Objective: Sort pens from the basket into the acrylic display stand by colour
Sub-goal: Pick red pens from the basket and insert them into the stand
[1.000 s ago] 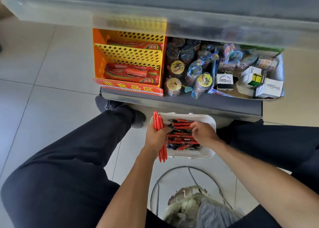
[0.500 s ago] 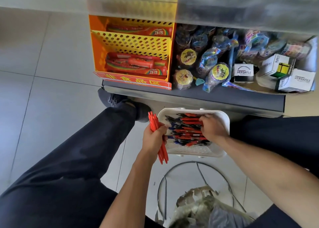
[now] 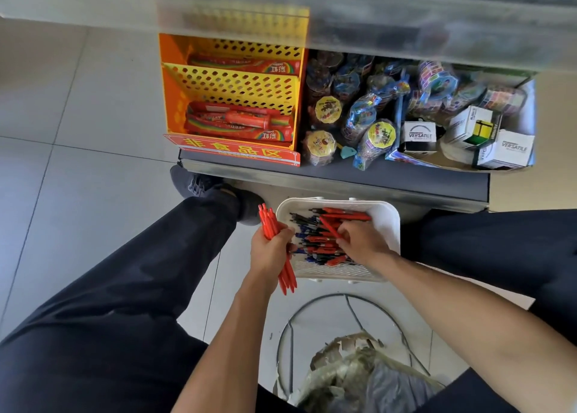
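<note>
Left grip (image 3: 271, 250) curled round red bundle (image 3: 274, 237); right grip (image 3: 363, 241) pinching red pen (image 3: 329, 226) in basket (image 3: 387, 222). Risk: bundle slipping, overfull grasp.

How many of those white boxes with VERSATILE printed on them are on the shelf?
2 with the word readable: one in the middle of the shelf beside the wrapped toys, one at the far right end. A third white box between them shows no readable word, and more may be hidden behind.
</note>
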`<state>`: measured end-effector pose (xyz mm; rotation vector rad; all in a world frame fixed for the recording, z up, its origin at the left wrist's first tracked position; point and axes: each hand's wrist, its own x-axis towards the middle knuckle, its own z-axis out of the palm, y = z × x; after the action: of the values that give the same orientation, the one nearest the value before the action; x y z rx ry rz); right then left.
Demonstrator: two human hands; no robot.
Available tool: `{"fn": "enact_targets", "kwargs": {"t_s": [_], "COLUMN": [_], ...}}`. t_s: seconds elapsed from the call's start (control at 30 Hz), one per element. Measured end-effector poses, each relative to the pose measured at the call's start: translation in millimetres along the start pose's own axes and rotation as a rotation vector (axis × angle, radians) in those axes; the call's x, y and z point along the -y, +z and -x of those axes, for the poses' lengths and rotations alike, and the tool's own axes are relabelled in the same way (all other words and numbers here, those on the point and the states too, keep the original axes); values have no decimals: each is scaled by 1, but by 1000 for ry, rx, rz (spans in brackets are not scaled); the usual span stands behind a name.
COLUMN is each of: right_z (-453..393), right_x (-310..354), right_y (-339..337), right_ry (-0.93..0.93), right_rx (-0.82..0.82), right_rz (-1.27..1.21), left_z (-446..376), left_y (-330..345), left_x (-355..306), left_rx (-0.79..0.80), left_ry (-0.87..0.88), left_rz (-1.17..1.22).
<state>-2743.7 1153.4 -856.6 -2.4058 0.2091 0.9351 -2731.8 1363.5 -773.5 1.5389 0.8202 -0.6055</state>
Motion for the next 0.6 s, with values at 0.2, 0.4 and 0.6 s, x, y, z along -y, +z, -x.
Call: {"fn": "enact_targets", "kwargs": {"t_s": [0.2,0.4,0.6], "right_z": [34,60,66], "right_x": [31,60,52], "right_y": [-2,-11,-7], "right_ry": [-16,-90,-74], "right_rx": [25,-76,-51], "right_rz": [-535,-813,-805], "left_z": [2,18,27], "left_y": [9,18,24], "left_x": [1,-6,-9], "left_rx": [30,105,190], "left_ry": [-31,23,58], "left_rz": [142,65,59]}}
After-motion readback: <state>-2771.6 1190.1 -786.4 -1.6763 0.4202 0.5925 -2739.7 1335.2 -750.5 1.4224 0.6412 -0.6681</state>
